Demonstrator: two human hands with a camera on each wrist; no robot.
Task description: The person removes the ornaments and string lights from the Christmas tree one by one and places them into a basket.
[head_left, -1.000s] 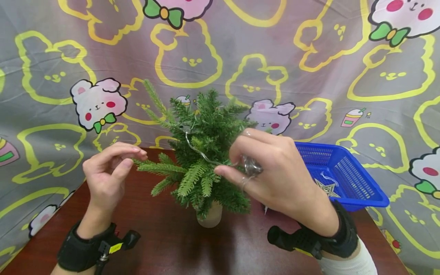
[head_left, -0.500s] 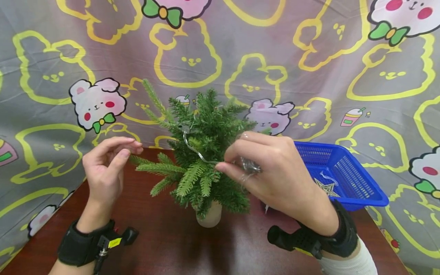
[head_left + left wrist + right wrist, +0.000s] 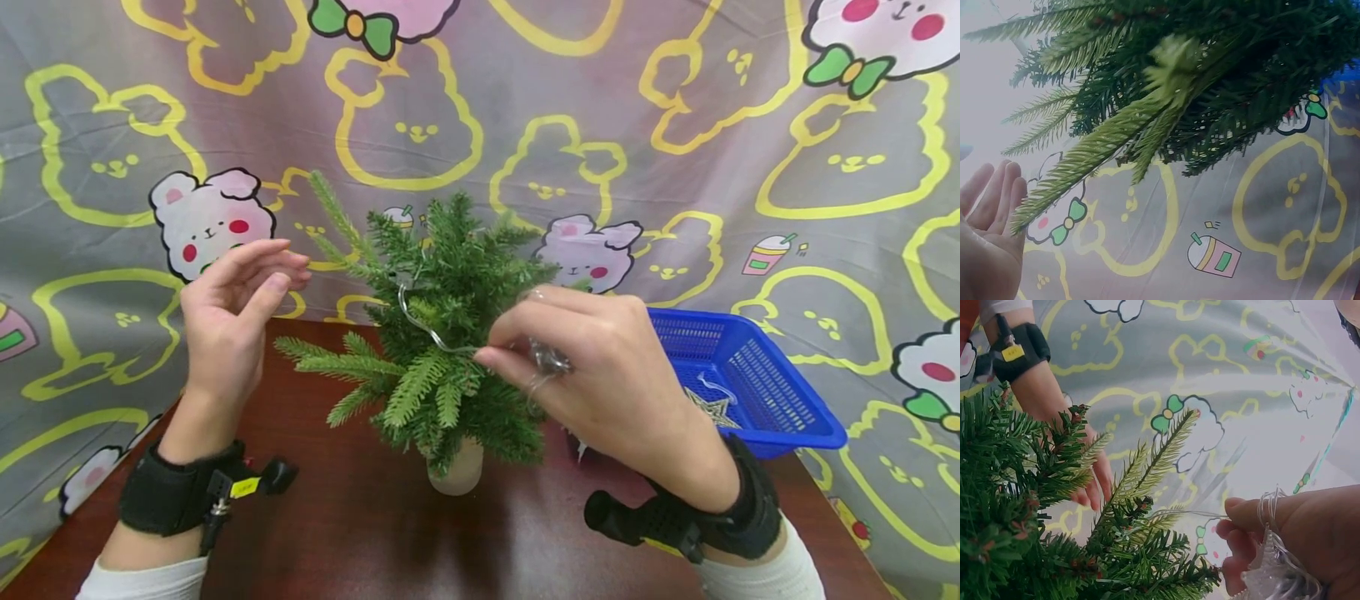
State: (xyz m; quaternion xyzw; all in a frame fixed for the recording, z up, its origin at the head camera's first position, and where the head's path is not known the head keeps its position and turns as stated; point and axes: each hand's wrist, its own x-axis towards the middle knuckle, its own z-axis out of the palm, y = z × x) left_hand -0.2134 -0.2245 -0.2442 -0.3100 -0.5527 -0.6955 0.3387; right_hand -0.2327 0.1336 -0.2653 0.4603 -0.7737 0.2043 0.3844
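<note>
A small artificial Christmas tree point(image 3: 457, 275) stands in a pale pot point(image 3: 456, 468). A clear wire point(image 3: 422, 327) runs across its front branches to my right hand point(image 3: 600, 358), whose thumb and fingers pinch it. The same hand holds the bundled rest of the wire, with clear shiny pieces point(image 3: 1275, 575) showing below the thumb in the right wrist view. My left hand point(image 3: 231, 321) is raised left of the tree, palm facing it, fingers relaxed and holding nothing. Beneath it a light green branch point(image 3: 337, 363) sticks out; in the left wrist view a branch tip point(image 3: 1054, 194) overlaps the fingers.
Right of the tree is a blue plastic basket point(image 3: 780, 342) with a glittery gold star point(image 3: 712, 408) inside. A dark object point(image 3: 583, 448) lies partly hidden under my right hand. Behind the brown table point(image 3: 337, 517) hangs a grey cartoon-print curtain point(image 3: 450, 100).
My left hand has risen away from the branch tip it was beside. My right hand keeps its grip on the wire and has barely moved.
</note>
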